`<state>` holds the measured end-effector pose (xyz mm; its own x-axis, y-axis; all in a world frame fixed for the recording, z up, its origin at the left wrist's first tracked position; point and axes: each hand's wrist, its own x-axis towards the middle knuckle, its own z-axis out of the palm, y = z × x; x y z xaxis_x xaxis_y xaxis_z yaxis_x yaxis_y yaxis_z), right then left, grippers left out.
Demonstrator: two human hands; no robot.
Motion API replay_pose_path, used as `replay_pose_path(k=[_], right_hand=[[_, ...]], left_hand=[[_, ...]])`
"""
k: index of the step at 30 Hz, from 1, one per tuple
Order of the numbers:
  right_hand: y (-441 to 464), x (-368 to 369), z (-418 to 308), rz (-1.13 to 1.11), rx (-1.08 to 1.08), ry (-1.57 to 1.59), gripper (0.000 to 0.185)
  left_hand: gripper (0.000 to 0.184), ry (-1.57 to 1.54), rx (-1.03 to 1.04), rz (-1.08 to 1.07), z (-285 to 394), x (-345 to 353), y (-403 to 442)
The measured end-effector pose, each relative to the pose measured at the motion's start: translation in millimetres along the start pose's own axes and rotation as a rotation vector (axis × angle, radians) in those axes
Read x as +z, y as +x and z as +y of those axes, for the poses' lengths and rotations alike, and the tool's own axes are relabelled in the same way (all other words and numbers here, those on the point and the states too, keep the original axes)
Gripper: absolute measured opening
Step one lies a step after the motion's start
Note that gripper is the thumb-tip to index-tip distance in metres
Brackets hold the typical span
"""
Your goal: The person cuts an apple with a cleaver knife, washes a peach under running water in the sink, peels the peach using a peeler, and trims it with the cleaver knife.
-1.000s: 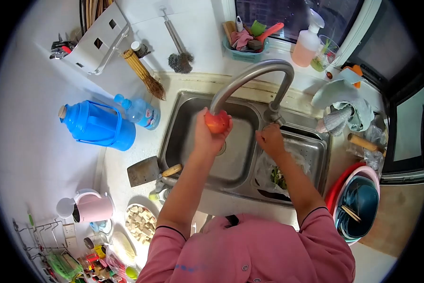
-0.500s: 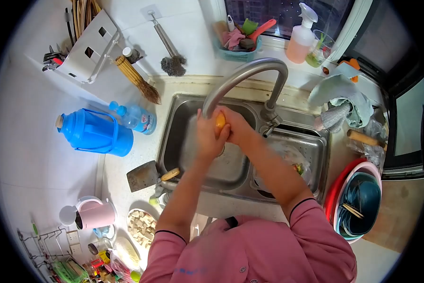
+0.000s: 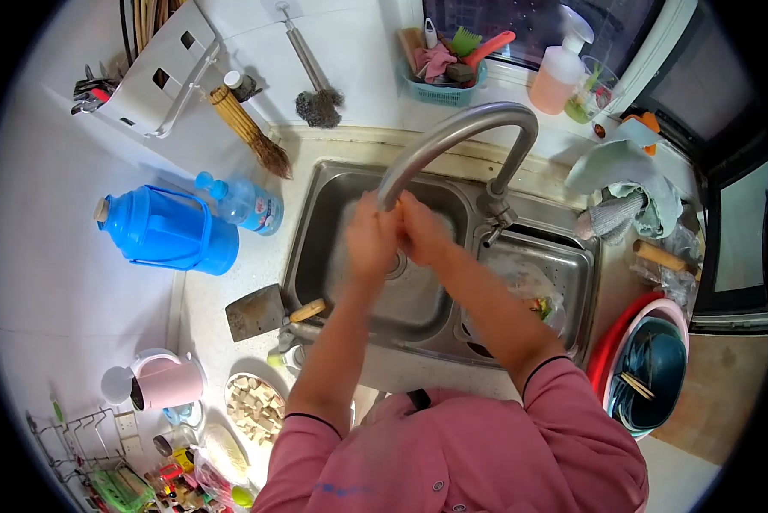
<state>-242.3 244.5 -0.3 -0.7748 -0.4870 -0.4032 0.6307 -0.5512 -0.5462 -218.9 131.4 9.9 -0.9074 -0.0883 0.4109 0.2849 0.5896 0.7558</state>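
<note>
Stainless gooseneck faucet (image 3: 435,142) curves over the large steel basin (image 3: 418,299); both hands meet right beneath the spout, probably to keep the piece in line with the outlet and any drips inside the basin. Water itself: can't confirm, blur.

Left hand (image 3: 370,246) and right hand (image 3: 424,238) are closed round one item, likely a tomato (image 3: 398,205). Only an orange sliver shows, at 12 o'clock of the grip, between the fingers, near the spout tip. Finger-by-finger contact hidden. Two-handed wrap presumably stops a wet, round piece slipping.

Cleaver (image 3: 256,315) at 8 o'clock of the basin, wooden handle toward the rim, likely for easy reach. Plastic bag (image 3: 533,286) at 4 o'clock, in the smaller basin.
</note>
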Motion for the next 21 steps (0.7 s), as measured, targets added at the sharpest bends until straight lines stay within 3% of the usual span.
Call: replay_pose_path(k=[1, 3, 4, 7, 10, 12, 14, 16, 18, 19, 20, 21], right_hand=[[5, 7, 7, 0.103, -0.168, 0.018, 0.027], [15, 17, 29, 0.314, -0.502, 0.057, 0.027], [17, 8, 32, 0.244, -0.518, -0.035, 0.026], [9, -14, 18, 0.010, -0.477, -0.159, 0.026], [-6, -18, -1, -0.134, -0.242, 0.093, 0.026], [2, -14, -1, -0.095, -0.080, 0.368, 0.025], [32, -24, 34, 0.078, -0.579, -0.156, 0.022], [34, -14, 42, 0.100, -0.680, -0.158, 0.020], [28, -8, 40, -0.037, -0.374, 0.366, 0.019], [30, -12, 39, -0.027, -0.432, 0.141, 0.018], [33, -22, 35, -0.016, -0.485, -0.084, 0.017], [36, -32, 33, -0.089, -0.470, -0.112, 0.018]], left_hand=[[0.032, -0.020, -0.154, 0.007, 0, 4, 2], [0.033, 0.064, -0.218, 0.002, 6, 15, 7], [0.034, 0.106, -0.252, -0.001, 9, 18, 7], [0.032, 0.023, 0.028, 0.011, 9, 22, 4], [0.020, 0.199, 0.638, -0.158, 26, -1, 21], [0.020, 0.121, 0.424, -0.131, 10, 11, 21], [0.020, -0.033, 0.129, -0.110, 6, 17, 22], [0.020, -0.268, -0.252, -0.094, 7, 20, 24], [0.025, -0.016, -0.021, 0.044, 5, 21, 19], [0.028, 0.114, 0.096, 0.113, 4, 20, 18], [0.028, 0.140, 0.238, 0.015, 2, 14, 17], [0.028, 0.163, 0.380, -0.087, 9, 2, 20]])
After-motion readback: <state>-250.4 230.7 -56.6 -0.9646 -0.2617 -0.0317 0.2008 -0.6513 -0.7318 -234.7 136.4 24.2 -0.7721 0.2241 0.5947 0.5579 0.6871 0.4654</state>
